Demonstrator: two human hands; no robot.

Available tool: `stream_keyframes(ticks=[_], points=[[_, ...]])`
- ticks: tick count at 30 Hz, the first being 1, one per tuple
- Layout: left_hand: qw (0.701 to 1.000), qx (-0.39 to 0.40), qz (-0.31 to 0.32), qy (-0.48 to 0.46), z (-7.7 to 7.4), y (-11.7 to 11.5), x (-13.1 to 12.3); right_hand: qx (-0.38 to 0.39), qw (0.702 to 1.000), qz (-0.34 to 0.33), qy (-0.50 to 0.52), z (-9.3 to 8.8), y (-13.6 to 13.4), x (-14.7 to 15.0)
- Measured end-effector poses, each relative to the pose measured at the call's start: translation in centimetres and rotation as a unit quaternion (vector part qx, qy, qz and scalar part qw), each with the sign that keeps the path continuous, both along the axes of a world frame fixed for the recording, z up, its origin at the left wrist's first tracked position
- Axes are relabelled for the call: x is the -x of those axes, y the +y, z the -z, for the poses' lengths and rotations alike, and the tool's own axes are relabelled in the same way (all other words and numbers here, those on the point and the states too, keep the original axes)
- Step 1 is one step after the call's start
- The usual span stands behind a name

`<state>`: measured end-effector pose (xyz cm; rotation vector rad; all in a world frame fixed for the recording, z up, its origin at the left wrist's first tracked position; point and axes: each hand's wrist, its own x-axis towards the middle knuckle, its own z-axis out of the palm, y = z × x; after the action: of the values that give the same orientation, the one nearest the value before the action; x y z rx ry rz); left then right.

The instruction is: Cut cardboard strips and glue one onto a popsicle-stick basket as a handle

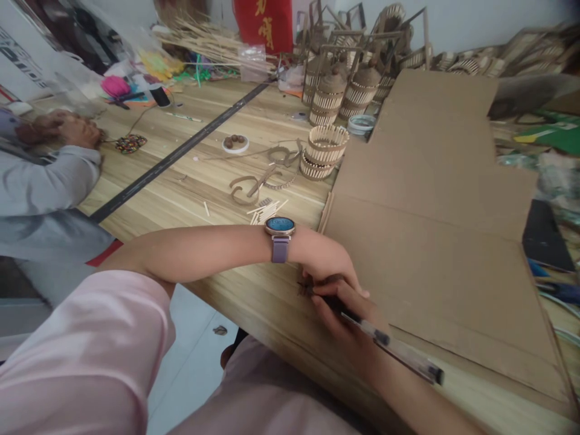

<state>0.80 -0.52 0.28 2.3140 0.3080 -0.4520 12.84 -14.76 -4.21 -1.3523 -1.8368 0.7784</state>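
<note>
A: Closest in, the right hand (339,307) has a snug pinch on a black pen (380,335), low toward its working end, presumably for fine control.

B: And the left hand (328,260) arches over to meet it, wrist sharply bent! Gripping anything?

A: Can't tell; its fingertips are mostly hidden. They're close by a small dark-brown piece (302,289), near the front edge of the desk (272,302), so I'd say they're steadying it.

B: Pen touching that piece?

A: Too covered to call. Just right lies flat cardboard (435,199), maybe set aside to leave hard wood underneath.

B: Past the watch (280,226), thin pale sticks (269,211) lie loosely heaped, handy for reaching, I guess, with curled brown strips (247,192) behind.

A: Two slatted rings (325,156) are stacked, likely saving space, and brown balls (229,142) sit in a white dish (235,151), its rim probably there against rolling.

B: Across at left, a co-worker's hands (79,128) come together beside coloured beads (130,143); at the back, lantern-like baskets (328,99) crowd upright, perhaps parked out of the way.
</note>
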Motion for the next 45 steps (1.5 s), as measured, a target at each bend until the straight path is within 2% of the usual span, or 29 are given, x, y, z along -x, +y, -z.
stream_keyframes(ticks=[6,11,14,17,20,22,26,34,37,40,42,45], points=[[1.000,-0.010,0.010,0.019,-0.4,-0.1,-0.1,-0.002,0.999,-0.033,0.000,-0.9,0.4,-0.4],[0.996,-0.082,0.035,0.007,-1.6,-0.5,0.6,0.043,0.999,-0.001,0.024,-2.4,0.0,-3.5],[0.991,-0.132,0.019,0.015,-2.1,-1.2,1.7,0.070,0.997,0.022,0.012,-2.2,-0.5,-5.9],[0.987,-0.162,-0.024,0.002,-1.7,-2.3,3.3,0.019,0.997,0.068,-0.006,-1.3,-0.8,-7.9],[0.978,-0.189,-0.070,-0.048,-0.6,-3.5,4.9,-0.053,0.996,0.037,-0.059,-0.3,-0.7,-8.9],[0.973,-0.204,-0.078,-0.071,-0.1,-4.2,5.8,-0.089,0.992,0.003,-0.088,0.2,-0.4,-8.9],[0.967,-0.227,-0.079,-0.090,0.1,-5.0,6.8,-0.131,0.984,-0.008,-0.118,0.7,-0.1,-8.4],[0.956,-0.253,-0.068,-0.134,0.7,-5.2,7.3,-0.147,0.981,-0.034,-0.124,1.2,0.1,-8.5],[0.955,-0.243,-0.074,-0.152,0.9,-5.1,7.5,-0.166,0.979,0.006,-0.121,1.0,0.0,-8.3],[0.959,-0.219,-0.080,-0.158,0.9,-5.0,7.6,-0.111,0.987,0.027,-0.109,-0.2,-0.5,-7.5],[0.962,-0.208,-0.082,-0.155,0.7,-4.8,7.7,-0.061,0.995,0.000,-0.082,-1.2,-0.8,-6.4],[0.966,-0.196,-0.082,-0.150,0.7,-4.6,7.8,-0.055,0.997,-0.043,-0.022,-2.0,-0.9,-4.3]])
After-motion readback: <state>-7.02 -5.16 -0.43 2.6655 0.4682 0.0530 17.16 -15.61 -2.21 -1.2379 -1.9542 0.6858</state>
